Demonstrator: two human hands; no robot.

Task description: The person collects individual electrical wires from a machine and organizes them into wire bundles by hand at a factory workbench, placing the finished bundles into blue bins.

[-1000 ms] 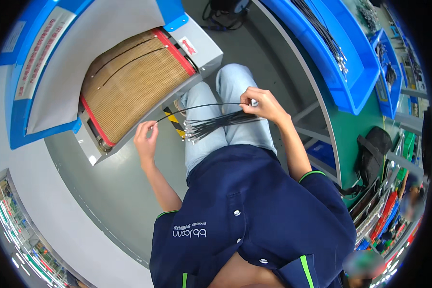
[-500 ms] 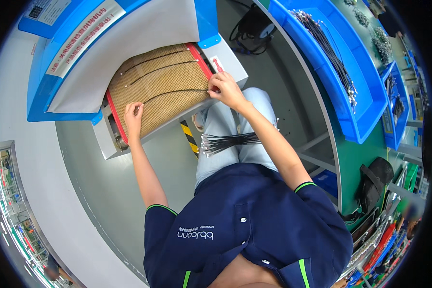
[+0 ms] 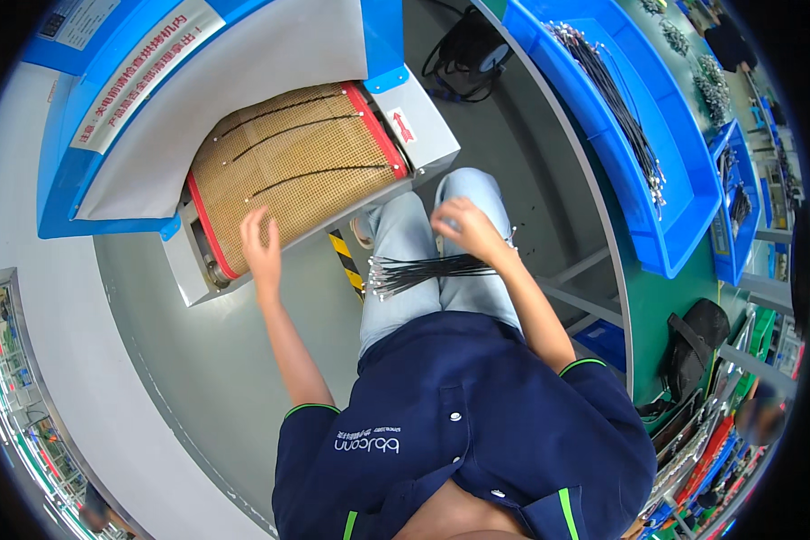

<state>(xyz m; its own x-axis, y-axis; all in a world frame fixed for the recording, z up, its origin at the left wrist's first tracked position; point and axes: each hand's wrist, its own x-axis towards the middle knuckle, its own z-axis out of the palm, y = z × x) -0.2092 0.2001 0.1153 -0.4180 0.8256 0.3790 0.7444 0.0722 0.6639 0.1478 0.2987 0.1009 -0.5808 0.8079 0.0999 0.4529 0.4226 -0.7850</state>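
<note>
From my head view, the black cable (image 3: pixel 319 171) my fingertips gripped half a second ago now lies free on the mesh belt (image 3: pixel 306 204), so its placing looks finished. My left hand (image 3: pixel 261 249) and right hand (image 3: pixel 470 229) are apart, empty, fingers loosely parted; the cable bundle (image 3: pixel 434 269) stays across my lap (image 3: pixel 394 310).

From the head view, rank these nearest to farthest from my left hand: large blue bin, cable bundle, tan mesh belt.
1. Tan mesh belt: beside the left hand, ahead.
2. Cable bundle: right, slightly lower.
3. Large blue bin: far right.
</note>
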